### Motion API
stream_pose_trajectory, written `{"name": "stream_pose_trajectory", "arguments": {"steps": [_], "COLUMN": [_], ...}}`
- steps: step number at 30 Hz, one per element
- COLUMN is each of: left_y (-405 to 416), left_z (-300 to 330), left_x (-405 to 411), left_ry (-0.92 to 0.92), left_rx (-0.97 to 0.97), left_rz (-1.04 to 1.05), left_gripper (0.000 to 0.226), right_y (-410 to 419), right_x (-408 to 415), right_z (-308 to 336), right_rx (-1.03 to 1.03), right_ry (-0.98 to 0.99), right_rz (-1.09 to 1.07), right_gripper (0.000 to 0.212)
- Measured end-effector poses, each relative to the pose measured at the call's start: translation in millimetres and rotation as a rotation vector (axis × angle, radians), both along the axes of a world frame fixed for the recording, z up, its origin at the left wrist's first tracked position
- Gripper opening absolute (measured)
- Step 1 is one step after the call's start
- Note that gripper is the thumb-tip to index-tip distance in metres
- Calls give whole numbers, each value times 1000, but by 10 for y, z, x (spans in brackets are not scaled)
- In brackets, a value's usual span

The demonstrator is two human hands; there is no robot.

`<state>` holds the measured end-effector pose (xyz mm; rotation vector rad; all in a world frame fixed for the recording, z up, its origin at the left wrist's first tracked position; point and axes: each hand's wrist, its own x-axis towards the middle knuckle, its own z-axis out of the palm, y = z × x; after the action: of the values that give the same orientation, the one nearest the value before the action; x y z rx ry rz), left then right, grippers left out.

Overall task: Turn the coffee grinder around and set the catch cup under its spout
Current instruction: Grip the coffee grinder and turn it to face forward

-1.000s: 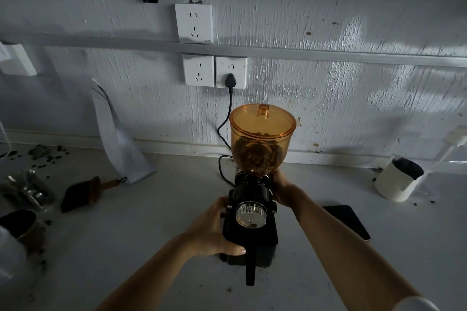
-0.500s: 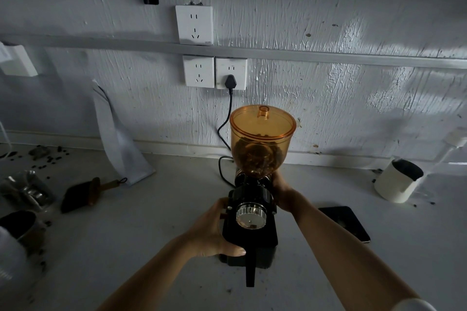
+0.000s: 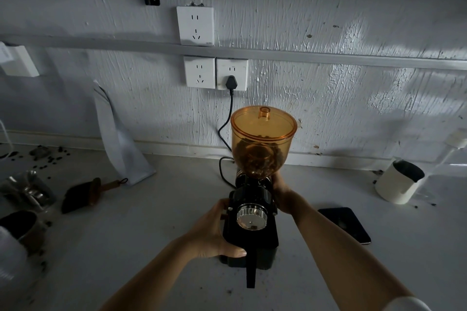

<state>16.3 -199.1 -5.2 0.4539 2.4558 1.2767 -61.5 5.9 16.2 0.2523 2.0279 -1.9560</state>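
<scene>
I saw the coffee grinder (image 3: pixel 250 222) standing upright on the grey worktop (image 3: pixel 151 247), its silver dial and black spout facing the camera. The left hand (image 3: pixel 214 232) was grasping the left side of the black body, thumb across the lower front. The right hand (image 3: pixel 279 188) reached behind the neck just under the orange bean hopper (image 3: pixel 262 139); it seemed closed on the grinder, but its fingers were hidden, so I cannot tell for sure. The cord (image 3: pixel 226 129) ran from the wall socket (image 3: pixel 232 74) down behind the grinder. A white cup (image 3: pixel 398 182) stood well apart at the right, near the wall. A dark phone (image 3: pixel 346 225) lay between them.
</scene>
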Motion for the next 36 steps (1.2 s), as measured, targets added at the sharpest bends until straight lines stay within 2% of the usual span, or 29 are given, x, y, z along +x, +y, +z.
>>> {"name": "stream_pose_trajectory", "arguments": {"steps": [8, 10, 14, 18, 21, 25, 29, 31, 34, 36], "left_y": [-10, -10, -10, -9, -9, -7, -14, -15, -12, -7], "left_z": [-46, -57, -60, -55, -54, -40, -41, -59, -49, -34], "left_x": [-21, -25, -28, -26, -23, -35, -61, -63, -64, -64], "left_ry": [-12, -13, -9, 2, -2, 10, 23, 28, 20, 13], "left_rx": [-6, -9, -3, -9, -8, -14, -24, -13, -11, -14], "left_rz": [11, 11, 2, 7, 10, -7, -31, -34, -47, -54], "left_gripper": [101, 101, 101, 101, 103, 102, 101, 100, 100, 101], "right_y": [-36, -36, -21, -4, 47, 149, 242, 234, 95, -83], "right_x": [18, 24, 69, 110, 205, 433, 696, 788, 1015, 1170], "right_z": [52, 50, 73, 119, 243, 335, 390, 406, 445, 500], "right_rx": [26, 21, -43, -174, -216, -370, -476, -458, -369, -473], "right_ry": [-18, -47, -124, -155, -180, -226, -196, -135, -42, -10], "right_rz": [-18, -17, 12, -31, -141, -346, -568, -624, -570, -291], "right_gripper": [31, 40, 71, 65, 50, 54, 42, 46, 61, 59]}}
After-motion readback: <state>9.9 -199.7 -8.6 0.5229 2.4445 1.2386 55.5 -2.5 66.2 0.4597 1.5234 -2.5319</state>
